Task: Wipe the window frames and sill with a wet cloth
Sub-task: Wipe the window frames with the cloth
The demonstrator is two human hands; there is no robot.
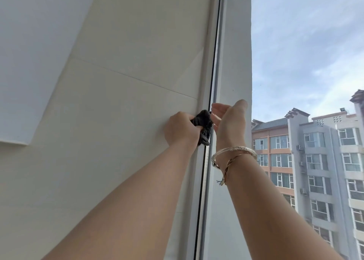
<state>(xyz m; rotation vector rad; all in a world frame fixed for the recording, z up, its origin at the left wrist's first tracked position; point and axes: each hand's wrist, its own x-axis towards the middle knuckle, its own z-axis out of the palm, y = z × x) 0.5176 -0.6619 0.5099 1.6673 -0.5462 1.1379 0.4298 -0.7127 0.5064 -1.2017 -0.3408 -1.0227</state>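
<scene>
1. The left hand (pixel 182 130), just left of the picture's centre, reaches up on a bare forearm that rises from the lower left. Its fingers are curled tight round a dark cloth (pixel 203 127), with the back of the hand toward the camera.
2. The cloth is bunched into a wad and pressed against the white window frame (pixel 204 94) at the black rubber seal (pixel 213 63). Its long axis runs roughly up and down along the frame, and a loose tail hangs below the fist.
3. The right hand (pixel 229 122), just right of the cloth, is held upright with the palm turned left toward the cloth. Its fingers are relaxed and gently bent, the thumb points up, and it holds nothing. Whether its fingertips touch the cloth cannot be told.
4. The right forearm rises from the lower right. A pale bangle (pixel 234 151) and a braided cord bracelet (pixel 229 166) sit at the wrist.
5. The frame and seal run nearly vertically through the picture's middle, leaning slightly left toward the bottom.
6. A pale wall (pixel 98 102) fills the left half. Through the glass on the right are apartment blocks (pixel 315 161) at lower right and cloudy sky (pixel 305 43) above.
</scene>
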